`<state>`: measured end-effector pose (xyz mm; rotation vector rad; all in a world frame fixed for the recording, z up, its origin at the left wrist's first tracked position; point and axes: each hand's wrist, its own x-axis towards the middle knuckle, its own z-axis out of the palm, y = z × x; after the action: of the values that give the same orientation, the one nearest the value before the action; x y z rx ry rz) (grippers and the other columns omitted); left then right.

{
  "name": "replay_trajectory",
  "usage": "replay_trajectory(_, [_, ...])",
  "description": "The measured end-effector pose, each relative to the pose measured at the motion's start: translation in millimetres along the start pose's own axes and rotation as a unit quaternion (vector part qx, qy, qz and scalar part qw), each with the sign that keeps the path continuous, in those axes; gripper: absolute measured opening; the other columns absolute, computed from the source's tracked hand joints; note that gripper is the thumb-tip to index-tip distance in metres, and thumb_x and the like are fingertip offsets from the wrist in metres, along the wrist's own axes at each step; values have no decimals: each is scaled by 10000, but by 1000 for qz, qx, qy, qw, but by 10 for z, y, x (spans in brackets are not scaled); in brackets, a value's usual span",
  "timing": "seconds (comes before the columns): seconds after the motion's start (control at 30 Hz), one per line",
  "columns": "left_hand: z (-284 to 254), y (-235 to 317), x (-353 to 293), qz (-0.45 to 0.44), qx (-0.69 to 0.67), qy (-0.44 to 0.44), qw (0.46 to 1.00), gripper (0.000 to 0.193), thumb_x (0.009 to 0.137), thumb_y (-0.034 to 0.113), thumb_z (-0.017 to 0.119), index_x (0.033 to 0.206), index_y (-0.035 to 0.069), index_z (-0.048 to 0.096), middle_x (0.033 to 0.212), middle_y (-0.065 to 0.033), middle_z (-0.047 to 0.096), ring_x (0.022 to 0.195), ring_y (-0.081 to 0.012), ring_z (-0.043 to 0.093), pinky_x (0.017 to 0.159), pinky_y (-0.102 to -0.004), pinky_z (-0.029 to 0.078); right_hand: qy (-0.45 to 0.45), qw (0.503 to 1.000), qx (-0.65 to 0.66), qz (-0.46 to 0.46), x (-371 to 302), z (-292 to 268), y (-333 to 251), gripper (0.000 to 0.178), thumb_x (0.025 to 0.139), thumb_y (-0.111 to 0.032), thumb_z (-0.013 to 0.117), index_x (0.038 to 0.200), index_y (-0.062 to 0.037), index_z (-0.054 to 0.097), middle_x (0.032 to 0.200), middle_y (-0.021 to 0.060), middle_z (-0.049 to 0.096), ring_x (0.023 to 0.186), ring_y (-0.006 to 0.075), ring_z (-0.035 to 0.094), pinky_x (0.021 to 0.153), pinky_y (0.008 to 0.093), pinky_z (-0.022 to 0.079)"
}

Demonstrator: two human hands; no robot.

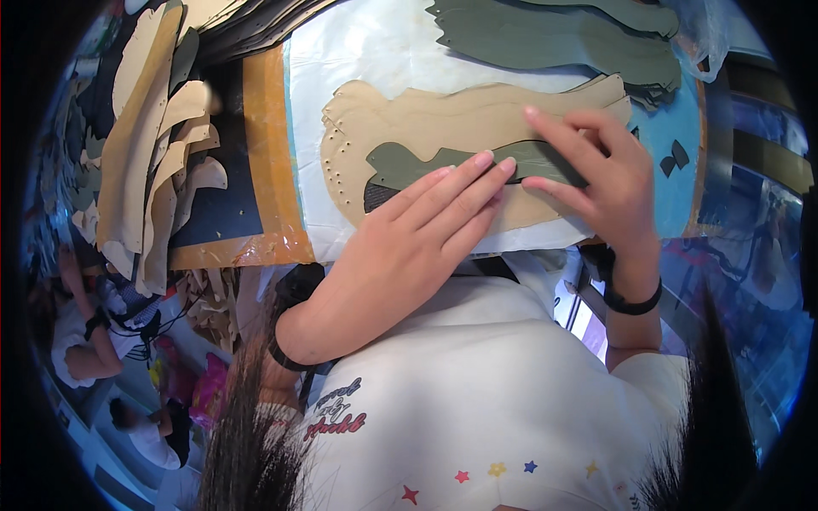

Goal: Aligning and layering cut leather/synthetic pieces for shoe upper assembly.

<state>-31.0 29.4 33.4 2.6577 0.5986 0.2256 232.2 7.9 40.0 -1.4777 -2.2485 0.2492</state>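
Observation:
My left hand (430,223) lies flat, its fingers stretched out over a dark green cut piece (399,165) that looks like leather or a similar sheet material. This piece rests on a larger beige cut piece (460,115) with small punched holes along its left edge. A black textured patch (379,198) shows by my left wrist side, at the green piece's lower left. My right hand (605,175) hovers at or just touches the right part of the pieces, thumb and index finger apart, holding nothing I can see. The green piece's middle is partly hidden under my left fingers.
More green cut pieces (562,44) lie stacked at the far side. Beige and tan pieces (158,145) overlap at the left edge of the table, some hanging over. Small dark scraps (673,159) sit at the right. Other people (153,434) are at the lower left.

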Motion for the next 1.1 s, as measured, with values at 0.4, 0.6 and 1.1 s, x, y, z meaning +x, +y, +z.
replay_trajectory(0.4, [-11,18,16,-20,-38,-6,999,505,877,20,572,1381,-3,577,1627,-99,433,1503,-302,412,1206,-423,399,-32,996,84,6,-116,-414,267,514,701,-305,911,1106,-71,698,973,59,681,798,270,636,729,372,516])
replay_trajectory(0.6, [-30,27,34,-18,-14,-6,1000,496,876,16,578,1372,-2,586,1608,-99,461,1490,-299,434,1206,-423,402,29,979,-181,91,-254,-439,365,409,718,-280,916,964,-69,666,881,39,678,782,231,620,800,350,489])
replay_trajectory(1.1, [322,108,269,-24,-14,144,989,518,817,-4,641,1297,168,734,1479,-101,550,1356,-325,546,1082,-408,525,130,870,359,311,-465,-111,254,530,817,47,822,1263,-52,553,882,50,714,1081,227,706,1027,365,484])
